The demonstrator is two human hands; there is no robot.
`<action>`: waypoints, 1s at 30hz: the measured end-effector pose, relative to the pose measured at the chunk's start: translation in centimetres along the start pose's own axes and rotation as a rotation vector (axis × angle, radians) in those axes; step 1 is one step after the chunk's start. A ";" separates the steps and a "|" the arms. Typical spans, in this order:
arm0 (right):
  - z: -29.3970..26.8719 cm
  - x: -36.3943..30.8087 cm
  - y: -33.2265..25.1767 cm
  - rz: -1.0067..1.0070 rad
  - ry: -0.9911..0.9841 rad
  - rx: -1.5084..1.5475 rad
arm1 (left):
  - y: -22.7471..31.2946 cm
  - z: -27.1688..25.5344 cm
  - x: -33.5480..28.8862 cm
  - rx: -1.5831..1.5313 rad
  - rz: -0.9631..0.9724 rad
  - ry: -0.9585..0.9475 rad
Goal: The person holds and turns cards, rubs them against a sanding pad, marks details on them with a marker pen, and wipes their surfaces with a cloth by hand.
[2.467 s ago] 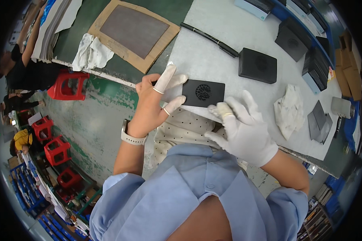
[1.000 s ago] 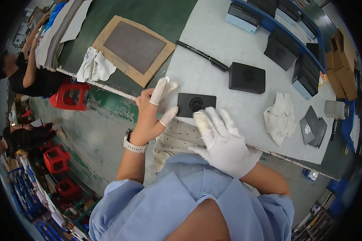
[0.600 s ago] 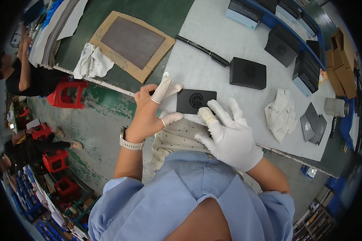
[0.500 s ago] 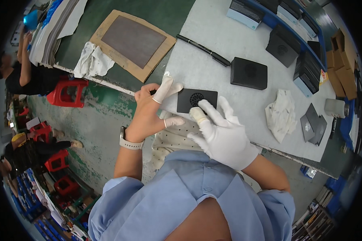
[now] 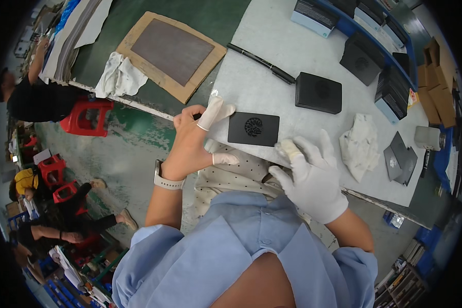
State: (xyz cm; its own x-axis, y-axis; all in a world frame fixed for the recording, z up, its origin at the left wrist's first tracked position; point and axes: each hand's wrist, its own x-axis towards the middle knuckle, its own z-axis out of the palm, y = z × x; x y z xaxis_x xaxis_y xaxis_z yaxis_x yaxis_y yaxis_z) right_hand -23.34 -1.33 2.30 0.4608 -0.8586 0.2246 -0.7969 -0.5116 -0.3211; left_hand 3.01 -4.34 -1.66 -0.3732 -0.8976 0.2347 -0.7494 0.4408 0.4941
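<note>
A flat black card (image 5: pixel 266 129) with a round tree-like emblem lies near the white table sheet's front edge. My left hand (image 5: pixel 197 141) is at its left, with pale finger cots on the thumb and the two stretched fingers. Those fingertips are by the card's upper left corner, and the thumb is apart, below its lower edge. The other fingers are curled, with a small dark spot beside them that I cannot make out. My right hand (image 5: pixel 313 179), in a white glove with a cot on one finger, hovers open to the card's lower right, fingers spread and holding nothing.
Beyond the card lie a black pen (image 5: pixel 262 63) and a black box (image 5: pixel 318 93). A crumpled white cloth (image 5: pixel 359 146) and dark cards (image 5: pixel 401 160) are at right. Black boxes fill a blue tray (image 5: pixel 403 33). A dark sheet on cardboard (image 5: pixel 133 38) lies left; people sit beyond.
My right hand has lifted off the card and moved right and toward me, uncovering the emblem. My left hand keeps nearly the same place. Seated people at the left have shifted.
</note>
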 end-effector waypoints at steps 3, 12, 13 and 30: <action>-0.6 -0.8 0.2 0.054 0.013 -0.056 | -0.1 0.1 0.0 -0.013 0.002 0.014; 0.0 0.0 0.3 0.010 0.191 0.117 | -0.1 0.2 -0.1 0.004 -0.028 0.036; 0.2 0.3 -0.1 -0.019 0.140 0.151 | -0.1 0.2 -0.1 0.000 -0.025 0.036; 2.4 0.4 -1.7 0.105 0.060 0.119 | -0.2 0.4 -0.1 -0.027 -0.068 0.024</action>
State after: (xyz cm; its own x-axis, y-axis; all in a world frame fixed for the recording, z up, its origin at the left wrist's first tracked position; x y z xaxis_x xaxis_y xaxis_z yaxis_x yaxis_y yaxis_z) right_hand -20.89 -0.86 0.71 0.3508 -0.9059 0.2373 -0.7856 -0.4226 -0.4518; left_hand 3.02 -4.35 -2.11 -0.3085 -0.9256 0.2193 -0.7573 0.3785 0.5322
